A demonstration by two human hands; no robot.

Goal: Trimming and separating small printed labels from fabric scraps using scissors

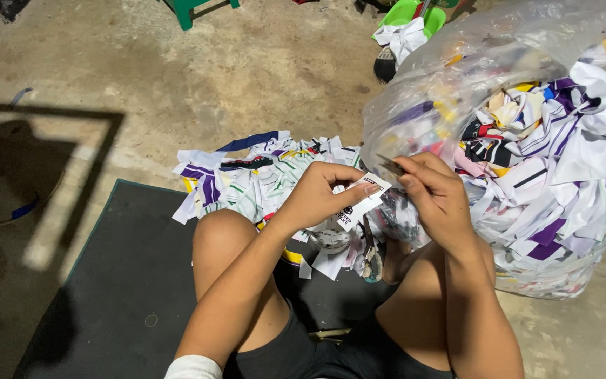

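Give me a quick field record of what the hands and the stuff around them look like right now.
left hand: pinches a small white label
right hand: holds a thin dark tool at the label's top edge
clear plastic bag: at right, stuffed with fabric scraps
scrap pile: on the floor ahead of the knees
dark mat: under the seated person

Hemmed in on the right by a bulging clear plastic bag (527, 140) of cloth scraps, touching the right hand (438, 193) and rising past it. Blocked straight ahead, just beyond the left hand (317, 196), by a low heap of scraps (247, 175) spread on the floor. Boxed below by both bare knees, with scissors (371, 256) lying between them. Open to the left over the dark mat (120, 281) and across bare concrete floor (247, 70) beyond the heap.
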